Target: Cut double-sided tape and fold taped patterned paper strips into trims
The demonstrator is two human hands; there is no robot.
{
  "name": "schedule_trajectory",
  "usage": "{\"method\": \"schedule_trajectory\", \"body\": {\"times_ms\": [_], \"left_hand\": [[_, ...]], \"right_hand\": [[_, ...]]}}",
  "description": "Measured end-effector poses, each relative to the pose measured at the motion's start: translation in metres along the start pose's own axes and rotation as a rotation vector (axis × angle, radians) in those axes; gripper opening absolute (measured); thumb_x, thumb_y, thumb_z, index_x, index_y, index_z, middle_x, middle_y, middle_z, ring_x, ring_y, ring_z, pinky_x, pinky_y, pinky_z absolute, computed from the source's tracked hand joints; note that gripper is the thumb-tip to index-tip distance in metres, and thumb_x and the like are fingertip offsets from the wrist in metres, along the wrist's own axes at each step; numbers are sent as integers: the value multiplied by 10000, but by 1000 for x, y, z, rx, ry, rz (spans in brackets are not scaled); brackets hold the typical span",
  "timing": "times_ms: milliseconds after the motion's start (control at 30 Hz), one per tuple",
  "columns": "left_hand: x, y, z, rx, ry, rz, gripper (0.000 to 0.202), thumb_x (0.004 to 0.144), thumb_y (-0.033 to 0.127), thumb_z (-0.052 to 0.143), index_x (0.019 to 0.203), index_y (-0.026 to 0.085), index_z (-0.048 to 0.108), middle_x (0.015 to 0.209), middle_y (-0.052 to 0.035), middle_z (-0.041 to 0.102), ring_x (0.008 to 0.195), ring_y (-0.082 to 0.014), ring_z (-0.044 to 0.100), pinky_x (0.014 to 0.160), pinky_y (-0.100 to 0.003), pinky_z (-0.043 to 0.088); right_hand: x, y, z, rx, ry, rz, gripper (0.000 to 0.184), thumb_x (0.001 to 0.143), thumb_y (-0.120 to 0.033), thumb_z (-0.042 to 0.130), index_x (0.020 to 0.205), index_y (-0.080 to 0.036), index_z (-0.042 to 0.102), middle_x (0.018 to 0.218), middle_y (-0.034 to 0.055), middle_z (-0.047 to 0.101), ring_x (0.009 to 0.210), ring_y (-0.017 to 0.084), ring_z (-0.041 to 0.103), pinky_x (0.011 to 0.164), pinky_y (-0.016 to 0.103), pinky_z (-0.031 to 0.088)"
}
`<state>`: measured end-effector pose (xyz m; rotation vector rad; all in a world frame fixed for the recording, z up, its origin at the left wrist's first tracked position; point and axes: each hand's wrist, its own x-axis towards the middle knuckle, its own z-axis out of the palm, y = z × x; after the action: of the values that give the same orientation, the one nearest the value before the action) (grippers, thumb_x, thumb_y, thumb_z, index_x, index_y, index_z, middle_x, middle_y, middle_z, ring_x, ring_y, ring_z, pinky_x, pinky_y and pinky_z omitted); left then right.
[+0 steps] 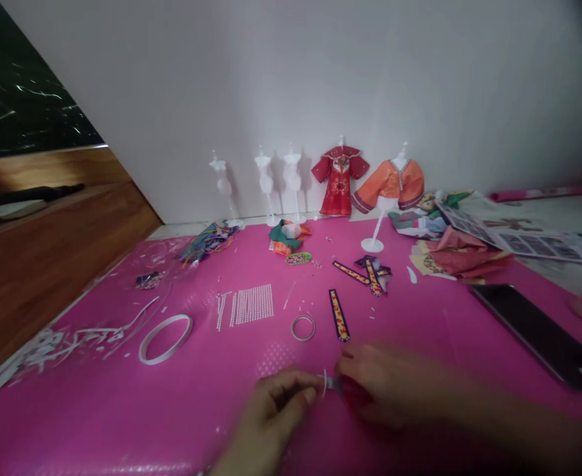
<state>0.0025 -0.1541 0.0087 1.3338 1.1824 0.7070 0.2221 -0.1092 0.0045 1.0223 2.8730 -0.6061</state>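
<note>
The pink worktop (97,430) carries work at several stages. A red gown (338,188) and an orange jacket (397,185) already dress two forms, while three white dress forms (264,175) stand bare. In front, the right hand (385,383), blurred, looks closed around something; the left hand (276,410) has thumb and fingers pressed together, apparently pinching. A sheet of white beads (256,304) has some rows split off, most remaining; patterned trims (339,316) lie loose, unattached. At the right hand is a red-handled tool (355,391), likely scissors. Smallest, a white strip (325,382) sits between left fingertips and tool; whether it is cut, I cannot tell.
</note>
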Motion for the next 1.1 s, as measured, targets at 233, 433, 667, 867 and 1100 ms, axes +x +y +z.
{"method": "schedule_trajectory", "body": {"times_ms": [233,433,667,867,1100], "left_hand": [[4,-2,8,-25,-65,-98,239,797,390,612,862,165,660,733,4,571,685,-148,471,651,-273,363],[20,8,17,-195,-152,-147,247,743,357,660,888,157,671,834,-21,660,765,-158,545,730,-287,402],[28,11,16,-212,-158,-179,191,740,309,670,871,170,680,797,9,660,760,-148,567,746,-279,417],[35,10,17,-222,-165,-158,194,763,291,661,915,177,701,824,-1,693,786,-158,605,744,-279,438],[46,8,1,183,-116,54,188,883,293,568,975,186,691,930,-64,701,869,-211,640,771,-338,491]], "right_hand": [[-13,27,-16,370,213,63,140,886,-218,537,908,-178,670,826,34,649,731,164,580,661,280,411],[-10,30,-23,852,148,226,258,864,-401,575,827,-155,646,663,-24,526,612,128,472,549,245,343],[-4,26,-24,902,47,247,277,820,-417,672,913,-157,692,656,-43,521,596,104,437,521,216,319],[1,28,-24,866,112,171,179,875,-331,606,783,-179,600,634,-60,477,580,95,409,500,210,296],[8,60,-46,678,258,214,188,909,-335,492,778,-201,512,722,-29,499,670,138,458,603,253,370]]}}
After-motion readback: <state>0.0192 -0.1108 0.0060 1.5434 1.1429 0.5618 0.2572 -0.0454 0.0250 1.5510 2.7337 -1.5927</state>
